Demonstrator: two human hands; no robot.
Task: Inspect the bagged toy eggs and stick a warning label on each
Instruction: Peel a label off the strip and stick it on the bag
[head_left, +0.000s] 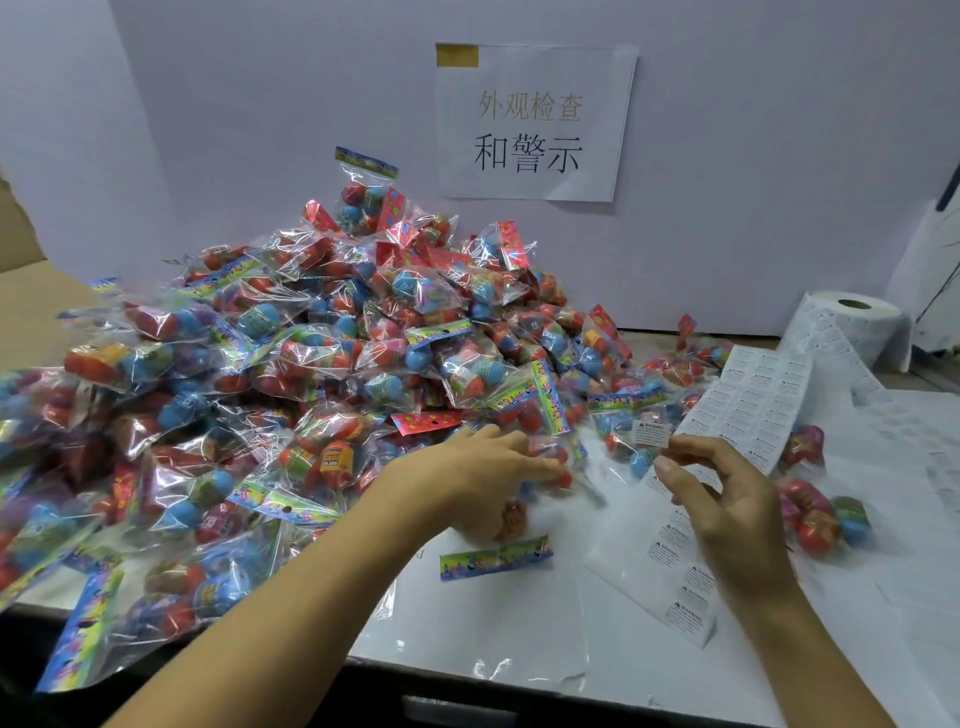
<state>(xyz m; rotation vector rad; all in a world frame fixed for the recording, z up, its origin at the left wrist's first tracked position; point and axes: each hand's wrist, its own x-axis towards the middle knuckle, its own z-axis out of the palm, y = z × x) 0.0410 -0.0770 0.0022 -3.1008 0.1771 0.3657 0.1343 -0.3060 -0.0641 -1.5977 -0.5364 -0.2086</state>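
Your single head camera looks forward and down from close above the tabletop (519, 613), wide-angled, taking in your two forearms reaching in from the lower edge and the white back wall (753, 182) straight ahead.

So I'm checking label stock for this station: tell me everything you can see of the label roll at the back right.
The label roll is a fat white paper roll with a brown cardboard core, lying core-up on the table by the back wall. Its backing strip unwinds forward toward the right hand, carrying rows of small white printed labels too small to read there. Neither hand touches the roll itself.
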